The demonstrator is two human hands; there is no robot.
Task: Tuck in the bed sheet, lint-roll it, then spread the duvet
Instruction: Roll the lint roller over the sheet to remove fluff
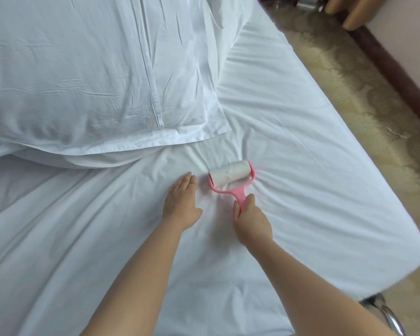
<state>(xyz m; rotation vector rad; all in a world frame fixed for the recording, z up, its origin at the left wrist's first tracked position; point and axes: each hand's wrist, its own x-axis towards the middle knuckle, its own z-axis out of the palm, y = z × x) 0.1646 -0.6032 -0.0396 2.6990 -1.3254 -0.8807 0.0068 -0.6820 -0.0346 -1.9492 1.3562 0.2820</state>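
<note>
Head view shows the right hand [251, 220] gripping the pink lint roller [232, 180] at frame centre on the bed sheet [301, 146], the left hand [181, 204] apparently pressing flat, fingers straight, just beside it.

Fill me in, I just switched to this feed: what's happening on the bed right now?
A person is lint-rolling the white bed sheet. The right hand grips the pink handle of the lint roller, whose roll rests on the sheet just below the pillow. The left hand lies flat on the sheet beside the roller. The sheet shows creases around the roller. No duvet is in view.
</note>
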